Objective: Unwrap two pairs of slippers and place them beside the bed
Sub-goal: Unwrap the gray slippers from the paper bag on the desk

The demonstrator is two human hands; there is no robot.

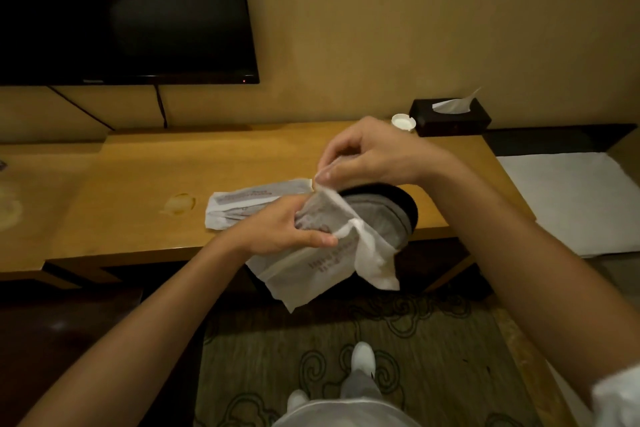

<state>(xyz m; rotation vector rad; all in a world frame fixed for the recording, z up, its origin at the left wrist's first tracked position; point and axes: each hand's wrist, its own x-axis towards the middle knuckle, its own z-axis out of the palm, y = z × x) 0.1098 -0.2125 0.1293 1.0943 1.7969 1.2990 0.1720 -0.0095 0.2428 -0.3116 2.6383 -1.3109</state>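
Note:
I hold a pair of grey slippers (384, 215) with dark soles in a thin white printed wrapper (322, 267), above the front edge of the wooden desk (138, 191). My left hand (287, 229) grips the wrapped end of the pack. My right hand (367, 156) pinches a torn strip of the wrapper and holds it up. The toe end of the slippers sticks out of the torn wrapper to the right. A second wrapped pair of slippers (252, 201) lies flat on the desk just behind my left hand.
A dark television (121, 10) hangs on the wall at left, cables below it. A black tissue box (450, 116) and a white ashtray (403, 122) stand at the desk's back right. A white cloth (571, 198) lies at right. My white shoes (362, 355) stand on patterned carpet (433, 340).

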